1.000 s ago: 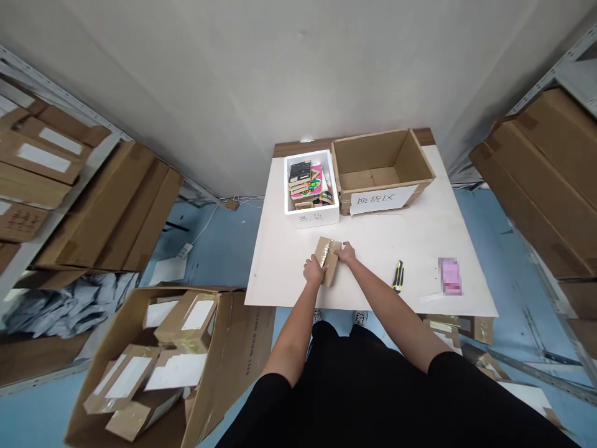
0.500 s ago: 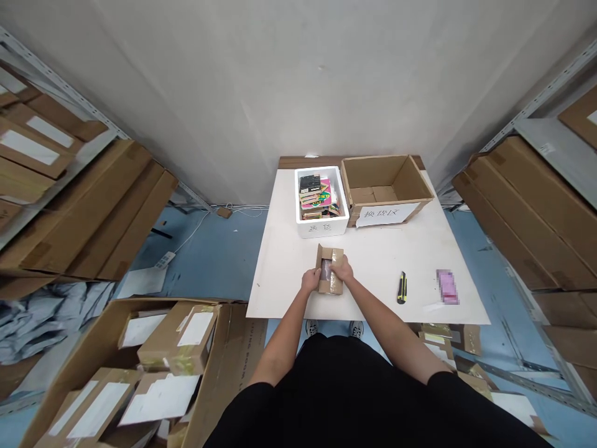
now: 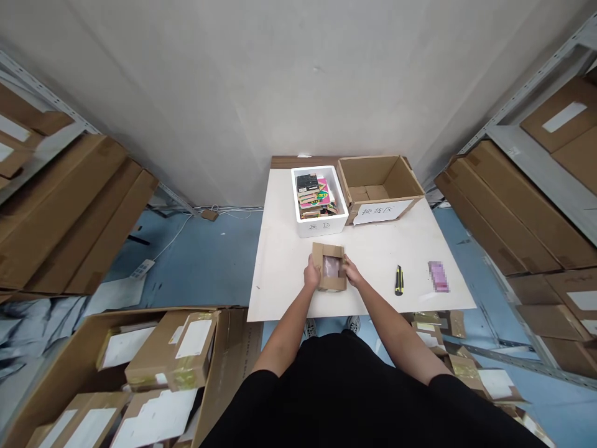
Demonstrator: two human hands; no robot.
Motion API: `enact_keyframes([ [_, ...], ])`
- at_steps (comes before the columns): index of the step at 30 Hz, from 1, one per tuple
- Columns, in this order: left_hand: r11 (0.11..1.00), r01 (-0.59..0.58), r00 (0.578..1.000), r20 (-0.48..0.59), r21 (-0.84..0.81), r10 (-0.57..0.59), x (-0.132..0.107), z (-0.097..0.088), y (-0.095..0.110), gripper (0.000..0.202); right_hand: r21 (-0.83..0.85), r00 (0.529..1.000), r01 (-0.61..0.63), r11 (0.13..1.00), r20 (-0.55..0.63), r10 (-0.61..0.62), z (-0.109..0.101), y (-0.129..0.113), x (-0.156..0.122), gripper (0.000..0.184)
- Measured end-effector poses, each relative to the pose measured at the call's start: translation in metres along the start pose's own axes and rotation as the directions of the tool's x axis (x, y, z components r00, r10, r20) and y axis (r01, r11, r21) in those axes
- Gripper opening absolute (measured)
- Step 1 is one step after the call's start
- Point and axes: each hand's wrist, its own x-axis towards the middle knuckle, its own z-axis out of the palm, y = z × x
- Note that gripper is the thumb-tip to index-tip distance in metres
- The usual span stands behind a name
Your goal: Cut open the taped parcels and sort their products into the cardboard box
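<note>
A small cardboard box (image 3: 333, 284) is near the table's front edge, its top flaps folded outward. Through the opening shows a purplish, shiny item (image 3: 331, 266), perhaps in clear plastic; its kind cannot be made out. My left hand (image 3: 312, 274) grips the box's left side. On the right side, my right hand (image 3: 352, 272) has its fingers closed at the flap. Farther right on the table lies a black and yellow box cutter (image 3: 399, 280). Beyond the box stands a white foam bin (image 3: 320, 229) filled with small packs and colourful boxes.
A large open carton (image 3: 415, 198) with a handwritten paper label stands behind, right of the foam bin. A blurred pink item (image 3: 438, 276) lies at the table's right. At lower left, a big carton (image 3: 228, 348) holds several parcels. Shelves with cartons flank both sides.
The box's right flap has been pulled outward, so more of the opening and the item inside shows. My right hand has moved right, from over the opening to the box's side.
</note>
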Motion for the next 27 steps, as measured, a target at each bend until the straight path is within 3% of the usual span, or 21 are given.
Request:
enact_keyframes([
  [3, 0.995, -0.054, 0.999, 0.007, 0.082, 0.054, 0.004, -0.007, -0.009, 0.082, 0.254, 0.996, -0.092, 0.963, 0.017, 0.090, -0.002, 0.004, -0.006, 0.065],
  [5, 0.982, -0.127, 0.991, -0.021, 0.140, 0.131, 0.006, -0.010, -0.011, 0.081, 0.305, 0.992, -0.116, 0.945, -0.006, 0.124, -0.004, 0.010, -0.010, 0.058],
  [7, 0.932, -0.275, 0.959, -0.001, 0.238, 0.283, 0.008, -0.008, -0.007, 0.071, 0.275, 0.987, -0.115, 0.954, -0.080, 0.142, -0.006, 0.018, -0.012, 0.057],
  [10, 0.748, -0.563, 0.826, 0.261, 0.350, 0.499, 0.009, 0.000, 0.005, 0.045, 0.167, 0.961, -0.096, 0.981, -0.242, 0.135, -0.011, 0.030, -0.014, 0.066],
  [11, 0.690, -0.630, 0.775, 0.352, 0.357, 0.526, 0.008, 0.003, 0.008, 0.039, 0.133, 0.948, -0.104, 0.986, -0.286, 0.138, -0.013, 0.034, -0.015, 0.069],
  [13, 0.649, -0.679, 0.727, 0.437, 0.343, 0.529, 0.006, 0.006, 0.010, 0.031, 0.082, 0.926, -0.132, 0.988, -0.347, 0.152, -0.014, 0.041, -0.015, 0.074],
  [17, 0.693, -0.676, 0.708, 0.482, 0.252, 0.516, -0.002, -0.002, -0.004, 0.020, 0.026, 0.916, -0.133, 0.991, -0.378, 0.133, -0.009, 0.056, -0.015, 0.081],
  [22, 0.746, -0.651, 0.692, 0.513, 0.139, 0.508, -0.016, -0.014, -0.035, 0.034, -0.118, 0.880, -0.122, 0.986, -0.473, 0.052, -0.002, 0.068, -0.015, 0.093],
  [25, 0.725, -0.654, 0.726, 0.449, 0.216, 0.521, -0.029, -0.008, -0.046, 0.045, -0.316, 0.822, -0.068, 0.946, -0.556, -0.127, -0.002, 0.060, -0.015, 0.091],
  [27, 0.703, -0.655, 0.742, 0.413, 0.279, 0.528, -0.038, 0.000, -0.048, 0.041, -0.497, 0.795, 0.022, 0.867, -0.517, -0.317, -0.002, 0.048, -0.013, 0.076],
])
